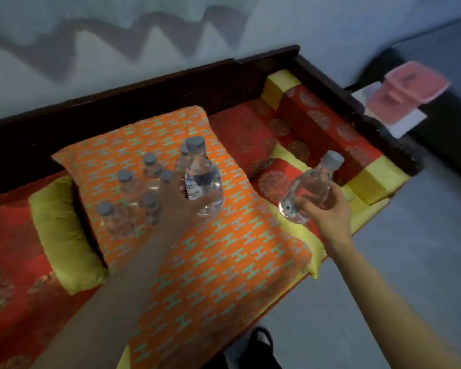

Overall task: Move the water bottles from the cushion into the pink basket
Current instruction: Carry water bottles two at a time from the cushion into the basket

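Head view showed both hands already loaded above the orange cushion [213, 262]. The left hand [183, 202] was closed around the lower body of one water bottle [202, 179], lifted clear of the cushion and upright. The right hand [322, 206], just off the cushion's right edge, gripped a second bottle [306, 187] near its base, tilted with its grey cap leaning right. A cluster of remaining bottles [133, 193] stood on the cushion's left half, close together; I counted about six, though blur made that uncertain. The pink basket [407, 89] sat well to the upper right of the cushion, beyond the dark wooden bench frame [330, 83], and looked empty, as far as the angle allowed. These small bottles appeared full, so fairly weighty for their size, with thin clear plastic walls that would give under a squeeze and likely feel slick; a wrap around the wide lower body, as both hands had, seemed the surest hold.
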`<control>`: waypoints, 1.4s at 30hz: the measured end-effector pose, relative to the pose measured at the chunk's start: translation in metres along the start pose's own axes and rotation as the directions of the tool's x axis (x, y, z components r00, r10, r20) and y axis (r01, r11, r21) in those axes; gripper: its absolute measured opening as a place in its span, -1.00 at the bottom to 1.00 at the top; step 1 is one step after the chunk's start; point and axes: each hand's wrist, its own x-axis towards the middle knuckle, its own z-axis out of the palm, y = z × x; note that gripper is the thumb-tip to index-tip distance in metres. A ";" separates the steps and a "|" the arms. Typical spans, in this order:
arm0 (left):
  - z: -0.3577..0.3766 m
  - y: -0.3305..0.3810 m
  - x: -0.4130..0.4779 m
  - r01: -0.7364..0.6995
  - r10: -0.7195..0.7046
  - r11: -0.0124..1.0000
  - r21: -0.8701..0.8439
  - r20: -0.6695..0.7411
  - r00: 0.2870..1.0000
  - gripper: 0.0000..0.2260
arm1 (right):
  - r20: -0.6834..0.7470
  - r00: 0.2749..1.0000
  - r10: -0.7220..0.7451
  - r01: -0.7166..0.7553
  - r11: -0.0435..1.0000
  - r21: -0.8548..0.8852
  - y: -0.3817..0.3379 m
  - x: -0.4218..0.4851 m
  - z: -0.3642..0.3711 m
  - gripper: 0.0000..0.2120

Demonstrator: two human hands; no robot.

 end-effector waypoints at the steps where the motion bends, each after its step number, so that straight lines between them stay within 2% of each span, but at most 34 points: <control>1: 0.008 0.003 0.003 0.007 -0.007 1.000 -0.003 0.014 1.000 -0.49 | -0.021 1.000 0.007 -0.007 1.000 -0.004 -0.001 0.002 -0.008 -0.58; 6: 0.121 0.038 0.000 -0.043 0.043 0.999 -0.003 0.178 0.983 -0.54 | -0.218 0.975 0.032 -0.035 0.999 -0.011 0.007 0.010 -0.117 -0.54; 11: 0.241 0.066 -0.020 -0.105 0.099 0.994 0.007 0.283 0.954 -0.55 | -0.310 0.948 0.074 -0.074 0.997 0.012 0.038 0.020 -0.237 -0.58; 14: 0.311 0.083 -0.032 -0.108 0.093 0.993 0.036 0.292 0.952 -0.56 | -0.324 0.942 0.092 -0.088 0.996 0.028 0.052 0.037 -0.310 -0.56; 19: 0.427 0.116 -0.042 -0.113 0.090 0.992 0.051 0.324 0.942 -0.47 | -0.392 0.915 0.097 -0.107 0.994 -0.003 0.066 0.067 -0.425 -0.41; 23: 0.500 0.139 -0.036 -0.143 0.119 0.989 0.043 0.352 0.928 -0.52 | -0.451 0.889 0.077 -0.101 0.994 -0.030 0.078 0.088 -0.499 -0.46; 26: 0.571 0.156 -0.017 -0.165 0.130 0.984 0.061 0.381 0.915 -0.48 | -0.515 0.852 0.089 -0.106 0.994 -0.004 0.092 0.117 -0.561 -0.47; 30: 0.600 0.161 -0.001 -0.175 0.143 0.983 0.056 0.368 0.919 -0.40 | -0.521 0.850 0.075 -0.092 0.996 -0.008 0.100 0.139 -0.586 -0.43; 32: 0.645 0.160 0.014 -0.186 0.147 0.980 0.064 0.391 0.909 -0.35 | -0.532 0.843 0.076 -0.101 0.995 -0.018 0.114 0.169 -0.618 -0.41; 42: 0.824 0.180 0.113 -0.182 0.148 0.982 0.053 0.389 0.909 -0.36 | -0.532 0.838 0.121 -0.146 0.989 -0.006 0.150 0.328 -0.712 -0.28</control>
